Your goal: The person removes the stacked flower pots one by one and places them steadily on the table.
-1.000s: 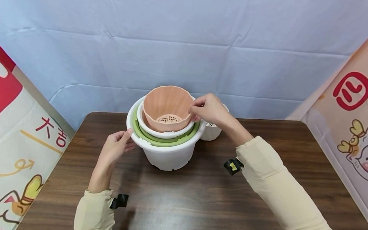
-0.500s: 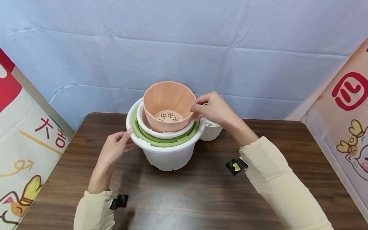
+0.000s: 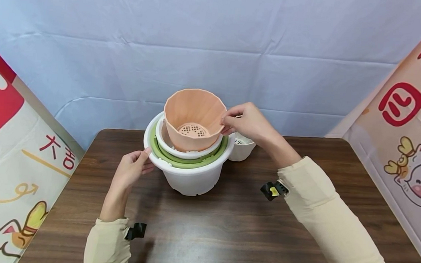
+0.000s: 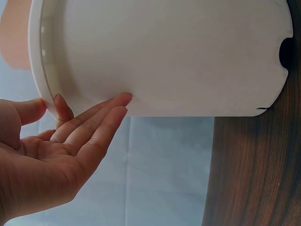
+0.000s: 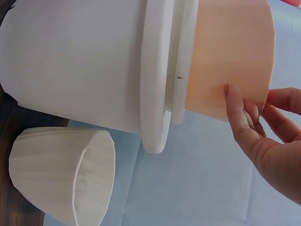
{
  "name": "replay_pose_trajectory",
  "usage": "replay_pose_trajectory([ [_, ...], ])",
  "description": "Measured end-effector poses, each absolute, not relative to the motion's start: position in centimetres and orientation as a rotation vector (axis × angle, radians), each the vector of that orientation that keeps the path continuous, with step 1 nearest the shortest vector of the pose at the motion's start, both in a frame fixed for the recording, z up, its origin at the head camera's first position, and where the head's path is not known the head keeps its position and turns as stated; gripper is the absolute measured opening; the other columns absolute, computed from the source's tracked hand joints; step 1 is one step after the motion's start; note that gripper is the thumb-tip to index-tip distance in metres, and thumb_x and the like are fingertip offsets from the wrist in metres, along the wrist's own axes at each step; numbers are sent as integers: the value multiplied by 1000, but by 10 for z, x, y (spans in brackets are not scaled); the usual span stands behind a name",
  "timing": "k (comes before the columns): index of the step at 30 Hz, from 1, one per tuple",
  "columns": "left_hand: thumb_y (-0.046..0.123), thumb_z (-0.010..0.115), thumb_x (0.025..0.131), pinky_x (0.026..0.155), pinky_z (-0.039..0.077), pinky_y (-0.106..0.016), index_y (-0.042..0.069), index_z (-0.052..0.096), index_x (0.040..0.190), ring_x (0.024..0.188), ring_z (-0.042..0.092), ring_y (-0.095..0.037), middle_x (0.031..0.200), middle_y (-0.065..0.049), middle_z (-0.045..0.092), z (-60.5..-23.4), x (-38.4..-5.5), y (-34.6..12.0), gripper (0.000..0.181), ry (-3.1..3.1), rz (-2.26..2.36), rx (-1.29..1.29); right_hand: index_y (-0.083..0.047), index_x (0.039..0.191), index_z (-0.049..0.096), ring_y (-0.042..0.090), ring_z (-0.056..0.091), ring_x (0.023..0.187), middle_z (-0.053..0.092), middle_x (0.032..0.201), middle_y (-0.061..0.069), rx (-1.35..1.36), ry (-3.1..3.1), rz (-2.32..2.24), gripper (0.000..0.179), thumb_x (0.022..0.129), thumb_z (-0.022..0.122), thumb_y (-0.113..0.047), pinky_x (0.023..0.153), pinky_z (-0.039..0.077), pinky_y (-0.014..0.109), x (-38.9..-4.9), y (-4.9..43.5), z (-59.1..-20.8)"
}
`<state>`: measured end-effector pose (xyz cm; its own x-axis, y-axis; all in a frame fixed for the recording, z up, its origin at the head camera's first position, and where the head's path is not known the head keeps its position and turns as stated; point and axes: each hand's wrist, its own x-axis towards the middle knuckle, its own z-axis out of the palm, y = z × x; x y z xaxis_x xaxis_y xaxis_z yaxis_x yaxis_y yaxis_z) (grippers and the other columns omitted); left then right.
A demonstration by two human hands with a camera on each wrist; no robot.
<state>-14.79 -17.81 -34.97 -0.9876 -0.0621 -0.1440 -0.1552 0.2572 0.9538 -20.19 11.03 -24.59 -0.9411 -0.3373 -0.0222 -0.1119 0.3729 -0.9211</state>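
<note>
A big white flowerpot (image 3: 191, 181) stands on the table with smaller pots nested in it, among them a green one (image 3: 189, 163) and a white-rimmed one (image 3: 163, 143). My left hand (image 3: 132, 167) pinches the big pot's rim between thumb and index finger; in the left wrist view its other fingers (image 4: 96, 136) lie along the outer wall. With my right hand (image 3: 245, 119) I pinch the rim of an orange flowerpot (image 3: 193, 110) with a pierced bottom. It sticks up well above the nested rims, its lower part hidden inside them.
A small white pot (image 3: 242, 150) with holes in its bottom stands just right of the stack, partly behind my right hand. The brown wooden table (image 3: 204, 235) backs onto a pale blue cloth (image 3: 215, 47). Printed cloths hang at both sides.
The orange pot has risen out of the stack, my right hand moving up and slightly right with it. My left hand stays on the big pot's rim.
</note>
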Motion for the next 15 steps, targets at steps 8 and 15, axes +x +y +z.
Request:
replay_pose_trajectory([
  [8,34,43,97,84,52,-32,-12,50,115,82,61,-8,98,-17,61,-349,-148,-179,50,2416,1874,-201,15,98,62,23,66,74,61,97,27,-402,2420,-1596,21,89,50,2,73,56,36,-201,112,-242],
  [15,35,43,97,84,52,-32,-12,49,116,82,61,-8,97,-15,61,-349,-148,-180,51,2406,1879,-188,18,99,60,26,66,75,61,95,29,-412,2376,-1626,21,88,50,4,75,55,38,-199,114,-235],
])
